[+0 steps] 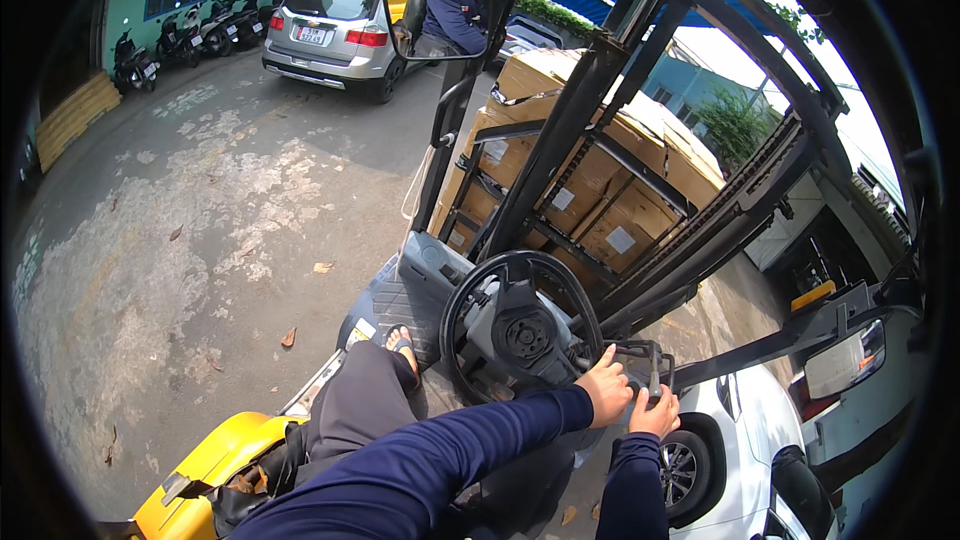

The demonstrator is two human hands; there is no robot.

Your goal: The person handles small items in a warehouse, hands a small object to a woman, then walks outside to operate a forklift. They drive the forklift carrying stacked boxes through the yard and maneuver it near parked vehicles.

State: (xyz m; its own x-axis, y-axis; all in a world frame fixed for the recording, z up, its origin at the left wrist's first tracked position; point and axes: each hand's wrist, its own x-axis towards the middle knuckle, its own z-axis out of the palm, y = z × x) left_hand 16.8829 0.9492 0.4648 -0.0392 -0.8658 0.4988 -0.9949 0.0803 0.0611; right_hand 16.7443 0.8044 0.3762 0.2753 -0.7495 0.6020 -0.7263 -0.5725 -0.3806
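My left arm reaches across in front of the steering wheel (526,331) of a forklift. My left hand (606,391) is just beyond the wheel's lower right rim, fingers apart and the index stretched forward, close to the dark control levers. Whether its fingertips touch a lever is not clear. Beside it on the right, my right hand (654,413) is closed around a control lever (655,377). Ahead, behind the black mast (560,155), stands a large stack of brown cardboard boxes (595,202). My sandalled foot (401,343) rests on the floor plate.
A white car (745,435) is close on the right. At the far left stand a silver car (333,35) and several motorbikes (180,38). Mirrors (440,0) hang left and right (845,360); the left one reflects a seated person. Paved ground (200,240) lies to the left.
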